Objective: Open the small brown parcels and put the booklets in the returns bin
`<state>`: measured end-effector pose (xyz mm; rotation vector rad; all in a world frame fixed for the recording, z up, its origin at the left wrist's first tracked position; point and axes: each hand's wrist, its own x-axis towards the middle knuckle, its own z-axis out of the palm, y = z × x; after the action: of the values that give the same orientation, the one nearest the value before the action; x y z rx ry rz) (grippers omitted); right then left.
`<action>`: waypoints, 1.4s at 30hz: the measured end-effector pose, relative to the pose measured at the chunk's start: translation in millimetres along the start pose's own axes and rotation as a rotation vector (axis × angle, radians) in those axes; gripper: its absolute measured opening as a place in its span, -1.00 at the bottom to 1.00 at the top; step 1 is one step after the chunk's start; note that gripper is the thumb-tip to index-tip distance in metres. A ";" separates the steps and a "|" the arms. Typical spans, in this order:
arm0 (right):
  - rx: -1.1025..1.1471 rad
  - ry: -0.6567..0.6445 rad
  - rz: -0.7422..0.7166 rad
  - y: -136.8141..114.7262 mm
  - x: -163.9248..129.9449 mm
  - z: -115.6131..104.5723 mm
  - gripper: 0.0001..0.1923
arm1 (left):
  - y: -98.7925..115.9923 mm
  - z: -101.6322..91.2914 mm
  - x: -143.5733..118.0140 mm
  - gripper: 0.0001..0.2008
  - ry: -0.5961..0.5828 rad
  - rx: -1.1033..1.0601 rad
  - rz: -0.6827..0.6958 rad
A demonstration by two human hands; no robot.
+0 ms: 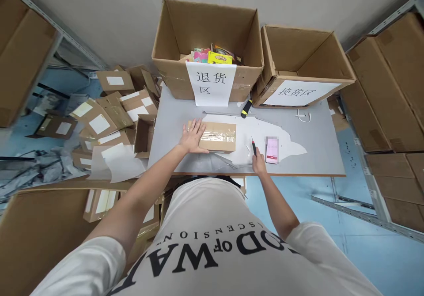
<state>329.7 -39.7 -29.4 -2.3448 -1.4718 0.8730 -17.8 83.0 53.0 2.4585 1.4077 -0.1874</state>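
On the table in front of me lies a taped brown cardboard box (pixel 218 136). My left hand (pixel 194 138) rests flat on its left end, fingers spread. Off to the right, my right hand (pixel 259 161) is closed around a slim pointed tool (pixel 254 148) with a black and red handle, which looks like a small screwdriver. Its thin tip points away from me and is apart from the box. A phone (pixel 272 150) with a lit pink screen lies just right of that hand. Beneath the box and phone spreads a torn white sheet (pixel 245 130).
A yellow-and-black box cutter (pixel 247 108) lies near two large open cartons, the left one (pixel 172 79) holding colourful packets, the right one (pixel 308 76) bearing a paper sign. Several opened boxes (pixel 99 123) pile up at left. Stacked cartons (pixel 377 92) stand on the right shelf.
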 end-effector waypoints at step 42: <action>-0.805 -0.228 -0.976 -220.8 61.5 -12.0 -0.50 | 51.6 45.1 -49.2 0.10 0.132 -0.004 0.049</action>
<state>193.6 118.3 66.7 -1.4546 -3.0484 0.2761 3.0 3.7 33.2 2.5399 1.3961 -0.0114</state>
